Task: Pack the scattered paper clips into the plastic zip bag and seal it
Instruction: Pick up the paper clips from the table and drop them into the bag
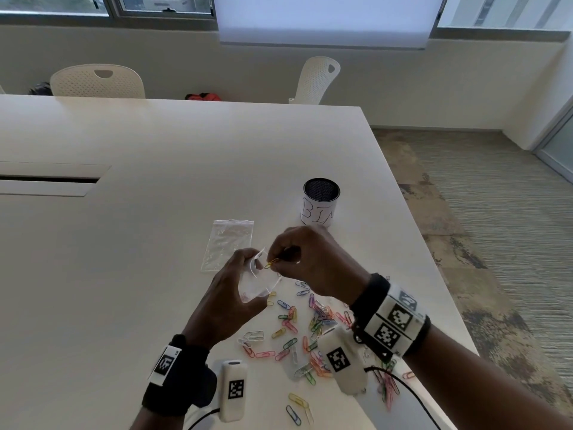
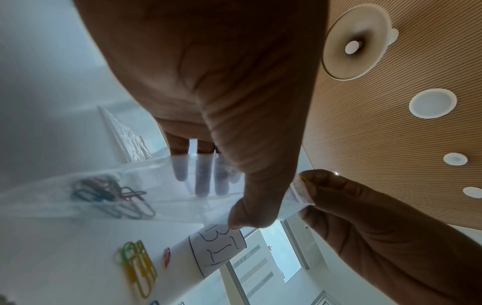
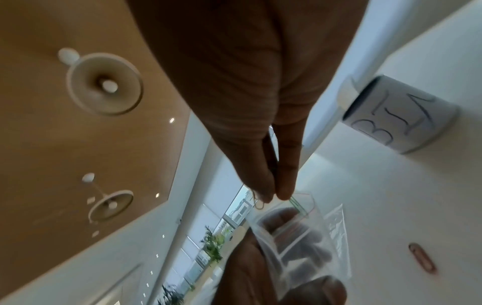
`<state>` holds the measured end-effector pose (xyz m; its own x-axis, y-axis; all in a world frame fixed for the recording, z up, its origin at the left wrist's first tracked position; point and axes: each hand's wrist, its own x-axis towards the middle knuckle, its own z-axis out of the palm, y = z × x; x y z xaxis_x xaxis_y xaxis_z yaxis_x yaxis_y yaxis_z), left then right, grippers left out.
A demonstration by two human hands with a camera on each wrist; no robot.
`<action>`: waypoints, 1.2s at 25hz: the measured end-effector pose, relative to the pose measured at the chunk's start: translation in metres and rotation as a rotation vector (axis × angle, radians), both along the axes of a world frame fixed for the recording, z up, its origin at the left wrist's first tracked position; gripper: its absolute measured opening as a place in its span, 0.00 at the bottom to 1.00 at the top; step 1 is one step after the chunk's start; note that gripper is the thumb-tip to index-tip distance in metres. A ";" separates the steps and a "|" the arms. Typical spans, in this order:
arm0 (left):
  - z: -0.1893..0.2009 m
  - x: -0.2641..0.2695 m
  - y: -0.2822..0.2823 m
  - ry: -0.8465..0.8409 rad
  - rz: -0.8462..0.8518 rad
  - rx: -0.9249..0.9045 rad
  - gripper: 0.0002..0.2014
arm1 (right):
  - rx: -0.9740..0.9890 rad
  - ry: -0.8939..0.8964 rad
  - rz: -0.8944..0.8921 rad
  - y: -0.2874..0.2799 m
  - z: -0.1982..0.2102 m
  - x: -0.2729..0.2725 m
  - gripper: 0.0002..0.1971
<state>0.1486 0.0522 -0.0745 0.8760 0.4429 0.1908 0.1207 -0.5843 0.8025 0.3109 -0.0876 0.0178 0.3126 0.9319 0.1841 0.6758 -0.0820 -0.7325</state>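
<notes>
My left hand (image 1: 238,283) holds a small clear zip bag (image 1: 262,282) above the table, thumb in front and fingers behind, with its mouth held apart. Several coloured clips (image 2: 114,196) lie inside the bag (image 2: 161,185). My right hand (image 1: 297,259) pinches a yellow paper clip (image 1: 272,263) at the bag's mouth; in the right wrist view the fingertips (image 3: 274,192) meet just above the bag's opening (image 3: 300,222). Many coloured paper clips (image 1: 310,330) lie scattered on the white table (image 1: 155,243) below both hands.
A second, flat zip bag (image 1: 228,245) lies on the table just beyond my left hand. A mesh cup with a paper label reading BIN (image 1: 321,201) stands behind my right hand. The table's right edge (image 1: 412,231) runs close by, with carpet beyond.
</notes>
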 end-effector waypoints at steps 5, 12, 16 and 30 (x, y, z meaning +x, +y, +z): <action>-0.003 -0.001 0.003 0.006 0.015 0.010 0.33 | -0.040 -0.095 0.062 0.011 0.004 -0.003 0.10; -0.002 -0.013 0.016 -0.071 0.080 0.000 0.31 | -0.075 -0.032 -0.141 0.024 -0.033 0.030 0.06; 0.000 -0.024 0.028 -0.057 0.126 0.010 0.32 | -0.383 -0.166 -0.034 0.032 -0.076 0.030 0.12; 0.000 -0.036 0.037 -0.056 0.142 0.029 0.31 | -0.390 -0.320 0.445 0.025 -0.081 -0.039 0.20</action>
<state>0.1122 0.0893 -0.0750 0.7927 0.5550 0.2523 0.1590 -0.5876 0.7934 0.2716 -0.0625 -0.0631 -0.1309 0.9763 -0.1724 0.8851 0.0368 -0.4640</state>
